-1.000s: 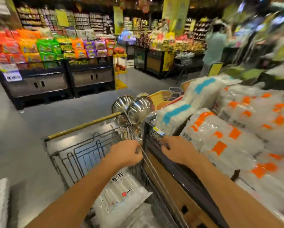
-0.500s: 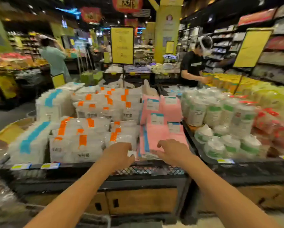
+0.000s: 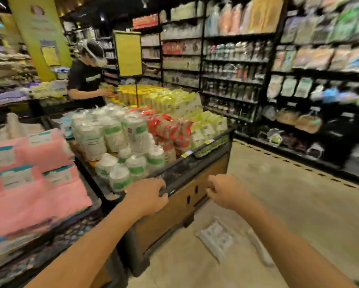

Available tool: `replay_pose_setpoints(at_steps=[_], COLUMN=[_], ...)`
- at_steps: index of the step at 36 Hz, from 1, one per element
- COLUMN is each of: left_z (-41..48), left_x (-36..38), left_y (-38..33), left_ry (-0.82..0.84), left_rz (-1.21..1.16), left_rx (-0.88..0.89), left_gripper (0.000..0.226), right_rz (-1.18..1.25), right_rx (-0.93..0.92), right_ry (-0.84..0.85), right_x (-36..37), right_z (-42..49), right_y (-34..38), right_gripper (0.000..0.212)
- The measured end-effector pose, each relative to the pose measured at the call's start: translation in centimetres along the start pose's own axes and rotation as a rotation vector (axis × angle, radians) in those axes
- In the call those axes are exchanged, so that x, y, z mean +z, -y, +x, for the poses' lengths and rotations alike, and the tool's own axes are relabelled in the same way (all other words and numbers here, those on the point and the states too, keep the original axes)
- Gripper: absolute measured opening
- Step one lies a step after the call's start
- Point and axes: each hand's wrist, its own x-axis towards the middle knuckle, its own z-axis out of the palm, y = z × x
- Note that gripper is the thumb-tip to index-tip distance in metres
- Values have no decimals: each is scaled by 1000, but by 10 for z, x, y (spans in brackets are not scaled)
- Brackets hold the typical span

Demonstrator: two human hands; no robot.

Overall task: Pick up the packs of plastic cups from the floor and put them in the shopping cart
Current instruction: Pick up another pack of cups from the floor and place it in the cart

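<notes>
In a supermarket aisle, my left hand [image 3: 146,197] and right hand [image 3: 224,191] reach forward, both with fingers curled and nothing in them. The left hand hangs in front of the black rim at the near corner of a wood-fronted display bin [image 3: 174,206]; motion blur keeps me from telling whether it touches that rim. The right hand is out past the corner, over the floor [image 3: 299,215].

The 2 packs of plastic cups lie on the floor just beside the bin's wooden front. A flat clear pack with pale print [image 3: 216,239] is the nearer to the bin, and a long white pack [image 3: 259,249] lies on its far side from the bin. Both are low in the picture, between my forearms.

Inside the bin stand wrapped cup stacks with green labels [image 3: 122,142], then red packs [image 3: 170,129] and yellow-green packs [image 3: 195,109] toward its far end. A yellow sign [image 3: 128,54] rises above it on a pole. A person in a black shirt [image 3: 85,80] works at the bin's far side. Pink packs [image 3: 39,183] fill the neighbouring stand to the left of the bin. To its right, past a dashed floor line [image 3: 299,165], dark shelves [image 3: 236,69] of goods line the aisle.
</notes>
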Motion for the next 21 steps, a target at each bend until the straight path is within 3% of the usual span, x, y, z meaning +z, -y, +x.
replay_pose_setpoints(at_steps=[13, 21], left_z=[118, 190], left_x=[48, 93], left_y=[-189, -279], left_ry=[73, 195], left_rz=[39, 43], left_rx=[369, 582], left_gripper=[32, 50], right_rz=[1, 4], right_rx=[492, 758], right_ry=[-4, 24], right_x=[-4, 10], right_z=[-91, -125], right_y=[-203, -273], right_gripper=[37, 39])
